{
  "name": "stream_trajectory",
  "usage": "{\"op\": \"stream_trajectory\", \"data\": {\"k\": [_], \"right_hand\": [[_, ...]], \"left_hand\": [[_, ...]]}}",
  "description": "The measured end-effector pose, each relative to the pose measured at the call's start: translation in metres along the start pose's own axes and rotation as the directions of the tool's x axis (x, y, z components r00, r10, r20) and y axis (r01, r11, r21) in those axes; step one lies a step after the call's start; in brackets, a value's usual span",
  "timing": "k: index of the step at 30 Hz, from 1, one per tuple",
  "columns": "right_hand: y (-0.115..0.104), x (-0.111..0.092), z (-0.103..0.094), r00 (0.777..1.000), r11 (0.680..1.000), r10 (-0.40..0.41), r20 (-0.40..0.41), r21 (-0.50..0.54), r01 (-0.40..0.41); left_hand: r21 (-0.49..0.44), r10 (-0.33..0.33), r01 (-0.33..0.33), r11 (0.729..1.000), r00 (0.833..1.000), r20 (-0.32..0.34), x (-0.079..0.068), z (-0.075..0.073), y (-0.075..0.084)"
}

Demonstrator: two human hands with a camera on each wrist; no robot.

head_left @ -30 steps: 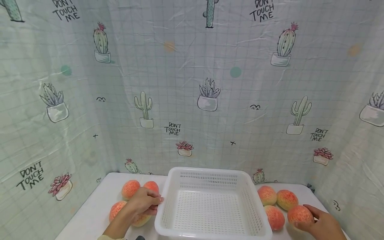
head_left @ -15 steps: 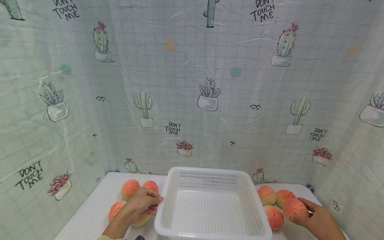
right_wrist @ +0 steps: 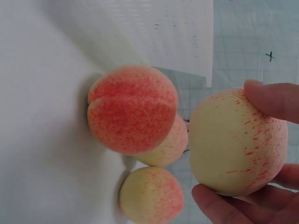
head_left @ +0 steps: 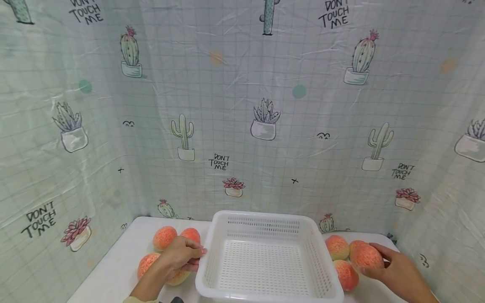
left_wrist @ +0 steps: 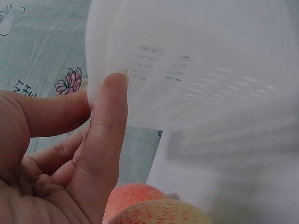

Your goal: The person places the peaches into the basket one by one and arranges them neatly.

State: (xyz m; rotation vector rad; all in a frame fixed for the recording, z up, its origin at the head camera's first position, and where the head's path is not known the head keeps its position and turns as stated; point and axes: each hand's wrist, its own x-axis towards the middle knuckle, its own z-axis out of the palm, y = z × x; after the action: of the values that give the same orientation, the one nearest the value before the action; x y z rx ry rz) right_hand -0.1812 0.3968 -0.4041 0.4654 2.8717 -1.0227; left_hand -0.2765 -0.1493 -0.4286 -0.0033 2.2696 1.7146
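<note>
Left hand pinches the left rim of a rectangular white perforated plastic basket between thumb and fingers; right hand, well apart from it, grips a round red-and-yellow peach, raised above the white tabletop; three similar round peaches sit beside the basket's right wall; four more red-orange peaches lie left of the basket, some partly hidden by the left hand and forearm; behind hangs a pale green gridded sheet printed with cacti.
</note>
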Motion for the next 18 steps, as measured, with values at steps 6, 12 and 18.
{"op": "stream_trajectory", "data": {"k": [6,12,18], "right_hand": [[-0.012,0.001,0.003,1.000,1.000,0.008,-0.007,0.012,-0.008],[-0.018,0.002,0.004,0.999,0.998,0.035,0.006,0.043,-0.035],[-0.025,0.004,0.005,1.000,0.999,0.003,-0.006,0.033,-0.003]], "left_hand": [[-0.004,-0.006,0.006,1.000,1.000,-0.003,0.001,0.000,-0.001],[-0.013,0.003,-0.003,1.000,1.000,0.006,0.003,0.000,-0.002],[-0.007,-0.011,0.011,1.000,1.000,-0.015,0.002,0.000,-0.002]]}}
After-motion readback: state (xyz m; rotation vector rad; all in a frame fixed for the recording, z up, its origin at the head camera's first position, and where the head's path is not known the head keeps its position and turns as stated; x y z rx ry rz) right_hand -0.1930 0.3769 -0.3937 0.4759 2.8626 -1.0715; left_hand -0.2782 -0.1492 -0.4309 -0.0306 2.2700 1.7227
